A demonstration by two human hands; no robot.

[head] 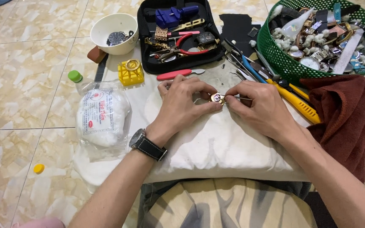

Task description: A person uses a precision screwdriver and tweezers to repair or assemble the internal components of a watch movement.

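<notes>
A clear plastic bag of white cotton wool (102,120) lies just left of the white cushion (220,147), slumped and crinkled. On its upper face sits a white rectangular label (100,110) with red and blue print and a small round red mark. A green-capped clear bottle (77,80) lies touching the bag's upper left edge, farther from the cushion.

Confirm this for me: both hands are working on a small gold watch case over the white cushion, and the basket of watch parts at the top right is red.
Not quite. The basket is green, not red, as the head view shows. The rest holds: the left hand and right hand work on the small gold watch case over the white cushion.
</notes>
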